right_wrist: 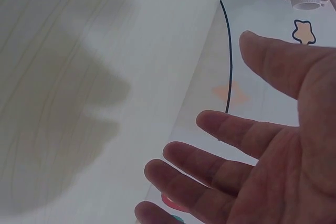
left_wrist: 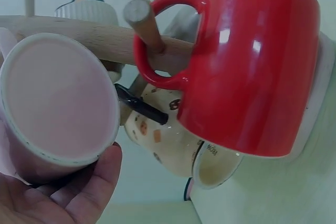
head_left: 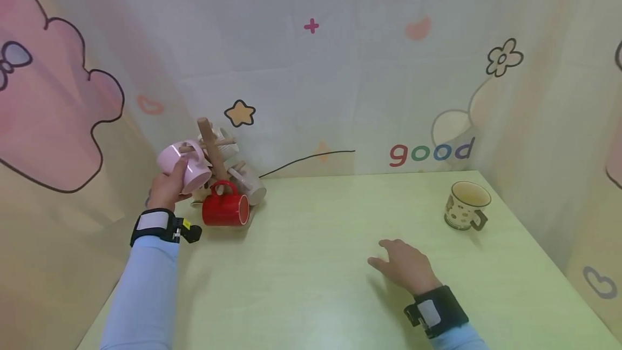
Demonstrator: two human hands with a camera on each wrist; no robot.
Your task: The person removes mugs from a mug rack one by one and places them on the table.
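Note:
My left hand (head_left: 167, 187) grips a pink mug (head_left: 197, 178) at the upper left of a wooden mug tree (head_left: 214, 150). In the head view a peg passes by the mug's handle; its tip shows beyond the handle. The left wrist view shows the thumb and fingers against the mug's lower side. Just beside it, a red mug (left_wrist: 252, 66) hangs by its handle on a lower peg. Behind hangs a cream patterned mug (left_wrist: 165, 129) with a black handle. My right hand (head_left: 405, 268) hovers over the table, fingers spread and holding nothing.
A cream spotted mug (head_left: 459, 209) stands upright at the table's right side, its handle toward the front right. White mugs (head_left: 249, 183) hang on the tree's far side. A printed curtain (head_left: 340, 96) closes off the back of the pale table (head_left: 311, 263).

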